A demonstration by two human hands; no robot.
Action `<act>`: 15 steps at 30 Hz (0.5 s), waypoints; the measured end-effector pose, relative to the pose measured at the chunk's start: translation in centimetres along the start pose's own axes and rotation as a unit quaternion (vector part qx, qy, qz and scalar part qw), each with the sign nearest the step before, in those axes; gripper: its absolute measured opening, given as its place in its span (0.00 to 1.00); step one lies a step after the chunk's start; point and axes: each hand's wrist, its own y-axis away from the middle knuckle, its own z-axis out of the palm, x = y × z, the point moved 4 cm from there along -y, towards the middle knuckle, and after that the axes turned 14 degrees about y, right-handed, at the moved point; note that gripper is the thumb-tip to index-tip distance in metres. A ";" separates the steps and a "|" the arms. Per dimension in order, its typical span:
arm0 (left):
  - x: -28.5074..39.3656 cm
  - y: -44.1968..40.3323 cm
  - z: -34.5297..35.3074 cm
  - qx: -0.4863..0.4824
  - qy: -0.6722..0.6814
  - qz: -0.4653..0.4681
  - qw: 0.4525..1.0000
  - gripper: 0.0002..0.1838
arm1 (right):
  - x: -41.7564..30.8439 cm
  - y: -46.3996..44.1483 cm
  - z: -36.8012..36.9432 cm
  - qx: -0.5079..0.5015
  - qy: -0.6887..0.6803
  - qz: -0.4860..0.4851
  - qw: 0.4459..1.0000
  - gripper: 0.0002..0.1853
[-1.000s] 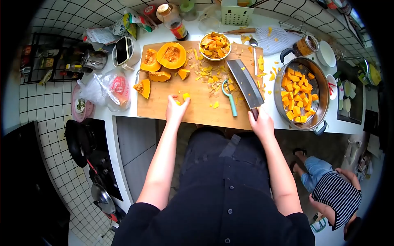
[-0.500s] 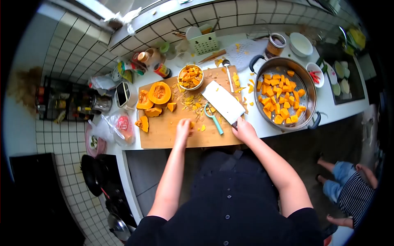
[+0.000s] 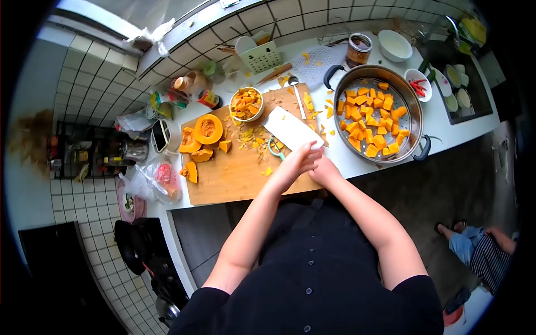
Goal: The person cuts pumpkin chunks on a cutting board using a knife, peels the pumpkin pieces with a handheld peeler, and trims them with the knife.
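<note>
My right hand (image 3: 325, 169) grips the cleaver, its handle hidden by the hands; the broad blade (image 3: 293, 129) lies over the right part of the wooden cutting board (image 3: 223, 184). My left hand (image 3: 298, 161) is beside my right hand, near the blade's lower end, fingers apart and no object visible in it. The green peeler (image 3: 274, 148) is partly hidden behind my left hand. Pumpkin pieces, one with a hollow centre (image 3: 208, 129), sit at the board's left. Peelings (image 3: 251, 135) are scattered near a filled bowl (image 3: 247, 117).
Right of the board stands a large steel pot (image 3: 416, 114) with orange cubes. A spoon (image 3: 298, 97), jar (image 3: 358, 51) and bowl of red chillies (image 3: 418, 85) are nearby. Plastic bags (image 3: 159, 178) lie left. Another person (image 3: 488, 254) is at lower right.
My left hand has moved right from the board's middle to beside my right hand, and its fingers have spread. The cleaver's blade has turned from upright to slanting left. The view has shifted.
</note>
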 end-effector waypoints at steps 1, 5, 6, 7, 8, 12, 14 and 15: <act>-0.8 1.5 -1.9 0.006 -0.018 -0.028 0.999 0.28 | -0.5 0.3 -0.9 -0.025 0.014 0.031 0.999 0.25; -3.6 8.2 -8.7 0.117 -0.078 -0.097 0.985 0.22 | -1.6 0.4 -2.5 -0.059 0.040 0.073 0.995 0.24; -3.8 9.6 -10.2 0.158 -0.090 -0.093 0.979 0.21 | -1.7 0.3 -2.6 -0.063 0.043 0.077 0.994 0.24; -4.0 10.6 -12.1 0.201 -0.097 -0.082 0.971 0.20 | -2.1 0.5 -3.1 -0.068 0.033 0.083 0.994 0.24; -4.3 11.4 -13.9 0.243 -0.104 -0.074 0.962 0.20 | -2.2 0.3 -3.2 -0.063 0.037 0.078 0.994 0.24; -4.1 12.4 -20.7 0.319 -0.299 0.032 0.899 0.22 | -2.1 0.3 -3.1 -0.064 0.041 0.061 0.995 0.24; -0.7 11.9 -20.0 0.359 -0.330 0.056 0.871 0.30 | -1.9 0.1 -2.7 -0.039 0.047 0.049 0.997 0.23; 0.7 11.3 -20.4 0.381 -0.328 0.073 0.861 0.31 | -1.9 0.1 -2.7 -0.044 0.046 0.057 0.996 0.23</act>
